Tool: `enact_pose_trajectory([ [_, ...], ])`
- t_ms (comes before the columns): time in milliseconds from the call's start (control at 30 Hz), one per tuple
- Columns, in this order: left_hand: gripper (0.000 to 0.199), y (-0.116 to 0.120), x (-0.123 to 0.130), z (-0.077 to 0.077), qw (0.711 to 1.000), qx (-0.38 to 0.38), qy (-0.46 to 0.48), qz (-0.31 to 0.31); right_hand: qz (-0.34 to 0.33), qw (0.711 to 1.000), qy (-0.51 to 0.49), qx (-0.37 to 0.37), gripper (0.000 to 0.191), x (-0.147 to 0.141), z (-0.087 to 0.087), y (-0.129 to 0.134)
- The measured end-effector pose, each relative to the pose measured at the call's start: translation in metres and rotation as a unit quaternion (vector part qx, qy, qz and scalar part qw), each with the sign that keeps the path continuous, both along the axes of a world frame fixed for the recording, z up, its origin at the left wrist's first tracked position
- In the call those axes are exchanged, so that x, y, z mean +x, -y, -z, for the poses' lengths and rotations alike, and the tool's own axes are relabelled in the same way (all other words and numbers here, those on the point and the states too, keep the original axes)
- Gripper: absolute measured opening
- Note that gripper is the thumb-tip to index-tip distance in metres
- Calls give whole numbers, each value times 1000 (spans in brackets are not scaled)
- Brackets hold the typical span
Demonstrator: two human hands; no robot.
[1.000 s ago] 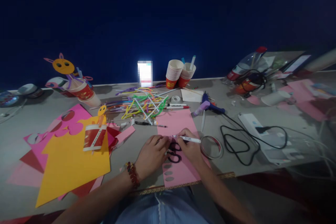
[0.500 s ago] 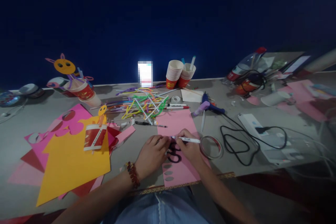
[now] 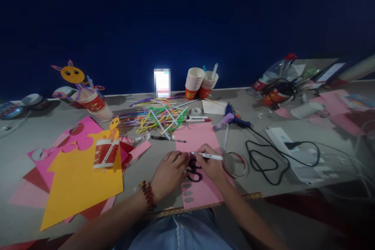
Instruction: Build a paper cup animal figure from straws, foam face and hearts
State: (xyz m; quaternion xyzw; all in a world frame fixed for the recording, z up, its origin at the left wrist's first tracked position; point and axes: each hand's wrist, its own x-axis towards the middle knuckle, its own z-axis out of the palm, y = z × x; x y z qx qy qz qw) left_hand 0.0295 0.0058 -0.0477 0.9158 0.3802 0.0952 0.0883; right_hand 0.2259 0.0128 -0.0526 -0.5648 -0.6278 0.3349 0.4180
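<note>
A white acrylic marker is pinched in my right hand, its tip end pointing left. My left hand, with a beaded bracelet on the wrist, lies close beside it; its fingers are curled together near the marker's tip. Whatever those fingertips press or hold is hidden. Between and below both hands, black-handled scissors lie on a pink sheet; their blades are covered. Small grey ovals, which look like cut-outs, show at the sheet's lower left.
Several pipe cleaners are heaped behind the sheet. A glue gun with a looping cable and a roll of tape are at right. Left, a decorated cup stands on yellow sheet. Stacked paper cups stand at the back.
</note>
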Motion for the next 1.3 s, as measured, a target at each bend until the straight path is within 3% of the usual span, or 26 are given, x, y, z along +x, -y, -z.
enact_pose_trajectory([
  [1300, 51, 1, 0, 0, 1000, 8, -3, 0, -4, 1000, 4, -3, 15, -1, -4, 1],
])
